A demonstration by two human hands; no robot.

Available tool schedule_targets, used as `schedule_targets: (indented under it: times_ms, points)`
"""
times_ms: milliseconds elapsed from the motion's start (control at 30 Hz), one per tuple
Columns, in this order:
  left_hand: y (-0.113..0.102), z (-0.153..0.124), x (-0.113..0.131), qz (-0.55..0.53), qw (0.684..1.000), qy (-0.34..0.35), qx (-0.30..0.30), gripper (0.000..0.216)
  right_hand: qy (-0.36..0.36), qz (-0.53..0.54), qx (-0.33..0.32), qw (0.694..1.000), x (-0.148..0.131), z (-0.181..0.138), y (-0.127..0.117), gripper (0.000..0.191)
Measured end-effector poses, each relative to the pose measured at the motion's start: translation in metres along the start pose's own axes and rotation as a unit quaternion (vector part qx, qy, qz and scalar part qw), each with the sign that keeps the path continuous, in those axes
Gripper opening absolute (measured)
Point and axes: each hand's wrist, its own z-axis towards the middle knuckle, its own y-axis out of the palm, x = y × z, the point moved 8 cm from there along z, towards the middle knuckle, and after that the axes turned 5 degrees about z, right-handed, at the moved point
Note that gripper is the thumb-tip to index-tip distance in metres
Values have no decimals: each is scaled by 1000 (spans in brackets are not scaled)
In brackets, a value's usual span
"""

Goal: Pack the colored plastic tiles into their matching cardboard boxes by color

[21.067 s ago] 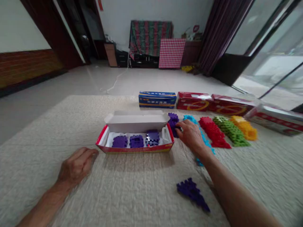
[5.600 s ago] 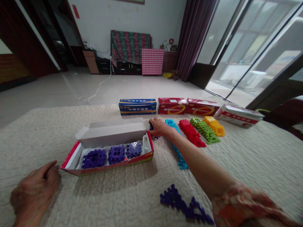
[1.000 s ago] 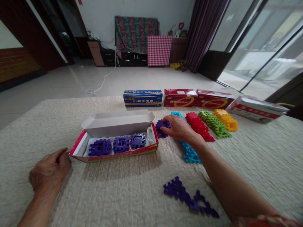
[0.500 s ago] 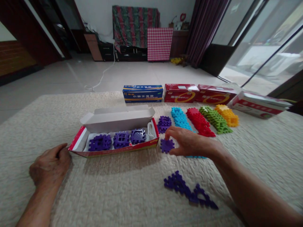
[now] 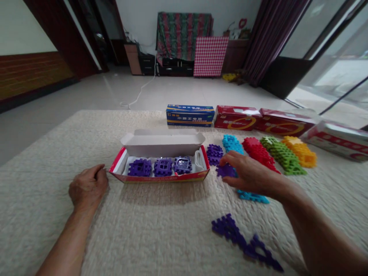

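An open red and white box (image 5: 161, 177) lies on the cream quilted cover (image 5: 158, 234). Three purple interlocking blocks (image 5: 162, 167) sit side by side inside it. My left hand (image 5: 87, 188) rests curled beside the box's left end, holding nothing. My right hand (image 5: 248, 177) is right of the box, its fingers closed on a flat purple piece (image 5: 225, 170). A small stack of purple pieces (image 5: 214, 154) stands just behind that hand. Near the front lies a loose string of purple pieces (image 5: 244, 243).
Rows of blue pieces (image 5: 232, 144), red pieces (image 5: 258, 152), green pieces (image 5: 280, 155) and yellow pieces (image 5: 300, 153) lie to the right. Behind them stand a blue box (image 5: 190, 115), two red boxes (image 5: 258, 122) and a white and red box (image 5: 337, 142).
My right hand took a purple piece from the stack, carried it toward me, and now holds it a little farther right. My left hand stays by the box.
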Motion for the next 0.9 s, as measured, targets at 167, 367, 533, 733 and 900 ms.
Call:
schedule_targets:
  times_ms: [167,367,533,733,900]
  points:
    - [-1,-2,2,-14,1000,6,17,41,-66,9,145,987,-22,4,-54,24]
    - [1,-3,0,-20,999,3,28,38,-137,62,127,980,-89,38,-52,23]
    - [1,-3,1,-20,1000,9,17,41,-125,53,44,990,-105,62,-23,22]
    - [-1,-2,1,-8,1000,0,12,37,-115,53,14,992,-98,71,-13,21]
    - [-1,-2,2,-6,1000,2,-2,41,-124,66,35,989,-96,66,-17,22]
